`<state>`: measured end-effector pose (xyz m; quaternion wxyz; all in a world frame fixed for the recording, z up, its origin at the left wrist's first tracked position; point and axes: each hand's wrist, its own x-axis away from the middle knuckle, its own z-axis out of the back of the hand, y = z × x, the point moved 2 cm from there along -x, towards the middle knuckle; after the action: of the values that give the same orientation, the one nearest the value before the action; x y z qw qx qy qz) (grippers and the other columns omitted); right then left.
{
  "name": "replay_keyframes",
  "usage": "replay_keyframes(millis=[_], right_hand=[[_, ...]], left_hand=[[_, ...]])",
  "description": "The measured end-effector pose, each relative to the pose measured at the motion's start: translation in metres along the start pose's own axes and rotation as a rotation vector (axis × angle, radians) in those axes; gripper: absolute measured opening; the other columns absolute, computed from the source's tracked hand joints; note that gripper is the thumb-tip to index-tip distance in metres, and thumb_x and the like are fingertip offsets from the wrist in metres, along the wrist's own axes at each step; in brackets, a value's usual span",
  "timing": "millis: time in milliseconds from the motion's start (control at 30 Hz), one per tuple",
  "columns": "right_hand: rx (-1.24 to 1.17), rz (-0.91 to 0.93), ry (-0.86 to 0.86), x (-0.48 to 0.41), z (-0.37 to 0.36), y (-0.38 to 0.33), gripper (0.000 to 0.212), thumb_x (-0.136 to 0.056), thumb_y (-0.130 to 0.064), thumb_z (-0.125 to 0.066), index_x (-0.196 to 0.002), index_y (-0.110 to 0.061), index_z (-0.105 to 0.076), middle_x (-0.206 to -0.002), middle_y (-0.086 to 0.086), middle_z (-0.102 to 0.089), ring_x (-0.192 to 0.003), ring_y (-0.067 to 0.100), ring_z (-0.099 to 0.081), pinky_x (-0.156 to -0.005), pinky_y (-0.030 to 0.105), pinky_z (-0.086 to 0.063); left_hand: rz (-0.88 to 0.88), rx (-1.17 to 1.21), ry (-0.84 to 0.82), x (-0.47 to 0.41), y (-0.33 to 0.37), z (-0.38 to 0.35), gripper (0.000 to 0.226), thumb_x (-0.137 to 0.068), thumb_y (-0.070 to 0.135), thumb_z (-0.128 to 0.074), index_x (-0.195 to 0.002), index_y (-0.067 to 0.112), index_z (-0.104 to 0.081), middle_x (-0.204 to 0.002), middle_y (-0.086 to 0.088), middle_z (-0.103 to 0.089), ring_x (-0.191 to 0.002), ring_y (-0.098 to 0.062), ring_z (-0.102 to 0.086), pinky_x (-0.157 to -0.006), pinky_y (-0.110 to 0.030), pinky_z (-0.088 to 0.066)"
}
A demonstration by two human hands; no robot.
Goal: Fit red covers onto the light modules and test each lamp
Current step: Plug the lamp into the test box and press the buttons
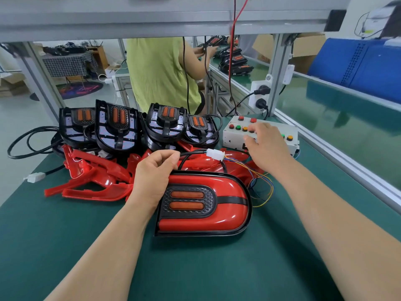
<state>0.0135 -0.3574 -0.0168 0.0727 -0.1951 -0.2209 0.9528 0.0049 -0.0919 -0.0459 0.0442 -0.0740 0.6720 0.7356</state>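
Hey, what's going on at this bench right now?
A person is testing a lamp that already has its red cover fitted and lies on the green mat. The left hand grips the lamp's black cable beside its white plug, while the right hand reaches onto the button box, fingers spread over its buttons. Behind, four uncovered modules stand in a row, with spare red covers piled in front of them.

1. The glossy red plastic cover (227,218) before me is smooth, with bright highlights.
2. My dark green bench mat (195,268) looks matt.
3. The grey overhead frame rail (152,20) looks like matt metal.
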Motion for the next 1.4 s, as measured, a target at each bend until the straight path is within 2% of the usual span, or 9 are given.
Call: replay_keyframes(millis=[167,267,400,567,700,833,900,1100,1400], right_hand=[[0.151,0.072,-0.158,-0.018,-0.011,0.0,0.048,-0.101,-0.032,-0.048,-0.144,-0.01,-0.045,-0.146,0.014,-0.044,-0.134,0.031,-0.04,-0.108,0.043,-0.035],[0.211,0.178,-0.249,-0.024,-0.021,-0.005,0.037,-0.1,-0.032,-0.052,-0.129,-0.009,-0.059,-0.147,0.011,-0.043,-0.132,0.03,-0.042,-0.11,0.041,-0.036],[0.298,0.242,-0.387,-0.03,-0.032,-0.01,0.036,-0.099,-0.042,-0.055,-0.099,-0.011,-0.073,-0.163,0.006,-0.02,-0.141,0.031,-0.031,-0.112,0.04,-0.031],[0.392,0.241,-0.419,-0.041,-0.037,-0.012,0.042,-0.098,-0.052,-0.052,-0.096,-0.014,-0.071,-0.167,0.006,-0.005,-0.142,0.034,-0.029,-0.11,0.041,-0.033],[0.448,0.229,-0.432,-0.048,-0.043,-0.011,0.046,-0.097,-0.056,-0.05,-0.095,-0.015,-0.072,-0.166,0.007,-0.007,-0.139,0.034,-0.03,-0.11,0.042,-0.033],[0.486,0.207,-0.421,-0.051,-0.047,-0.01,0.047,-0.096,-0.054,-0.052,-0.063,-0.019,-0.055,-0.163,0.006,-0.014,-0.132,0.034,-0.036,-0.105,0.043,-0.035],[0.482,0.212,-0.412,-0.052,-0.048,-0.011,0.05,-0.095,-0.051,-0.053,-0.054,-0.024,-0.046,-0.162,0.008,-0.015,-0.13,0.034,-0.037,-0.103,0.042,-0.036],[0.504,0.219,-0.408,-0.052,-0.049,-0.012,0.049,-0.093,-0.049,-0.057,-0.053,-0.026,-0.042,-0.164,0.009,-0.014,-0.133,0.035,-0.034,-0.106,0.042,-0.035],[0.505,0.205,-0.408,-0.056,-0.054,-0.01,0.042,-0.093,-0.049,-0.058,-0.06,-0.024,-0.048,-0.163,0.006,-0.012,-0.134,0.033,-0.032,-0.105,0.044,-0.036]], left_hand=[[0.008,-0.013,-0.007,-0.002,-0.002,0.0,0.02,-0.094,0.032,-0.065,-0.077,0.037,-0.074,-0.068,0.016,-0.064,-0.065,0.002,-0.059,-0.071,-0.024,-0.053],[0.012,-0.01,-0.012,-0.002,-0.002,0.0,0.019,-0.094,0.034,-0.065,-0.077,0.037,-0.073,-0.069,0.015,-0.064,-0.064,0.002,-0.059,-0.067,-0.023,-0.053],[0.008,-0.016,-0.018,-0.002,-0.002,0.0,0.017,-0.094,0.034,-0.064,-0.08,0.037,-0.074,-0.069,0.015,-0.064,-0.063,0.002,-0.06,-0.064,-0.022,-0.053],[0.005,-0.016,-0.019,-0.002,0.0,0.0,0.017,-0.094,0.034,-0.064,-0.08,0.037,-0.073,-0.069,0.015,-0.064,-0.063,0.002,-0.059,-0.062,-0.019,-0.053],[0.014,-0.007,-0.021,-0.001,0.0,0.0,0.021,-0.094,0.033,-0.064,-0.075,0.035,-0.073,-0.069,0.014,-0.063,-0.062,0.0,-0.059,-0.062,-0.021,-0.054],[0.012,-0.008,-0.02,-0.001,0.001,0.0,0.02,-0.094,0.033,-0.065,-0.076,0.035,-0.073,-0.068,0.015,-0.063,-0.062,0.0,-0.059,-0.063,-0.022,-0.055],[0.006,-0.005,-0.016,-0.001,0.0,0.0,0.019,-0.094,0.033,-0.065,-0.077,0.034,-0.073,-0.068,0.014,-0.063,-0.063,0.0,-0.058,-0.063,-0.02,-0.055],[-0.011,-0.015,-0.01,0.0,0.001,0.0,0.02,-0.094,0.032,-0.065,-0.075,0.031,-0.073,-0.068,0.014,-0.063,-0.061,0.002,-0.057,-0.058,-0.013,-0.051],[-0.002,-0.025,-0.008,0.0,0.002,0.0,0.023,-0.093,0.034,-0.065,-0.071,0.034,-0.071,-0.069,0.013,-0.063,-0.062,-0.001,-0.059,-0.06,-0.018,-0.055]])
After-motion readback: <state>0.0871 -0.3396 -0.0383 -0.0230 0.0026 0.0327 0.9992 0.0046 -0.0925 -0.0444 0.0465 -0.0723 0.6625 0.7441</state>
